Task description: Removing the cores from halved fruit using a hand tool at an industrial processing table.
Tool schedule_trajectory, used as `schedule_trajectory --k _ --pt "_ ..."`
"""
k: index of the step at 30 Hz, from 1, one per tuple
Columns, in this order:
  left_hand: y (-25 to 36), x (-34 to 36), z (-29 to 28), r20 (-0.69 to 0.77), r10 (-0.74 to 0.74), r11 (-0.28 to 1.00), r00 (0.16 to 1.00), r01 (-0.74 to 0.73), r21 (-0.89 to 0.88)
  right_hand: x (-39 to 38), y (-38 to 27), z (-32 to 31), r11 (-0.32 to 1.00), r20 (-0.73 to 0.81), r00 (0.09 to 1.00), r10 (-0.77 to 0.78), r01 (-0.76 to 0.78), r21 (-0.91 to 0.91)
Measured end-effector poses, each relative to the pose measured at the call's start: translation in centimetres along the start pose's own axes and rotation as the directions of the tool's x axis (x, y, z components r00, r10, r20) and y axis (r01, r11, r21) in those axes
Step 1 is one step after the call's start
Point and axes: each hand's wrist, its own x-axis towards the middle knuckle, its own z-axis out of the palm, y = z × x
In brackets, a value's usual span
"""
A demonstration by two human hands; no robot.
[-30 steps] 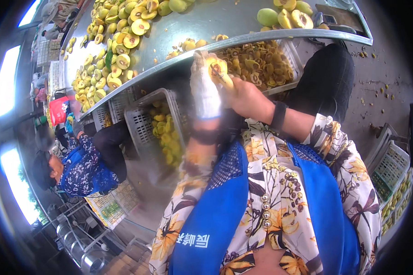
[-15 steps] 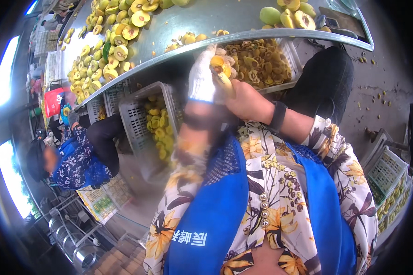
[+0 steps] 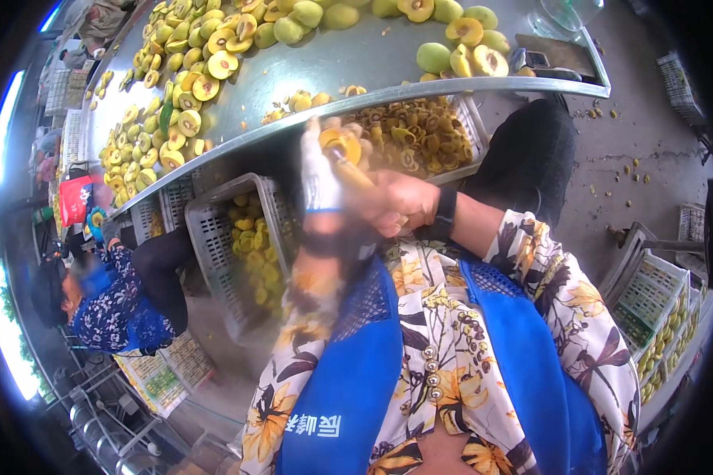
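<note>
The person's left hand [image 3: 318,178], in a white fabric glove, is closed around a halved yellow-orange stone fruit [image 3: 340,146] held up in front of the chest, cut face turned toward the camera. The bare right hand [image 3: 400,207] is clamped on a slim pale-handled coring tool [image 3: 355,176] whose tip is set into the middle of that fruit, so the pitting of this piece looks to be in progress rather than finished; whether the stone is already loose cannot be told. Just beyond the hands, the long grey metal counter [image 3: 333,67] carries a great many green-yellow fruits, some whole and many already halved with the stone hollow showing [image 3: 184,99], which suggests that a large share still waits. Directly behind the held fruit, below the counter's edge, a pale plastic crate heaped with brown-orange pits and scraps [image 3: 416,134] points to much work already done. To the left of the gloved hand, lower down, a grey slatted plastic crate [image 3: 214,237] holds yellow fruit pieces and seems partly filled. Farther left, another person in a dark flowered top [image 3: 107,305] sits at the same counter. Judged from this, the job is well under way with plenty left.
</note>
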Motion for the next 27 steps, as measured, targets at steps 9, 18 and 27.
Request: schedule_trajectory --k 9,18,27 --pt "12.2 -0.4 -16.6 -0.411 0.611 0.430 0.677 0.152 0.890 3.2 1.7 -4.2 0.146 -0.059 0.909 -0.413 0.002 -0.989" --pt "6.3 6.5 5.4 0.939 0.246 -0.731 0.241 -0.590 0.343 1.4 1.2 -4.4 0.076 -0.276 0.780 -0.561 -0.283 -0.956" --pt "-2.4 13.7 14.4 0.657 -0.269 -0.708 0.704 -0.607 0.361 -1.4 2.7 -6.1 0.159 -0.381 0.713 -0.588 -0.360 -0.919"
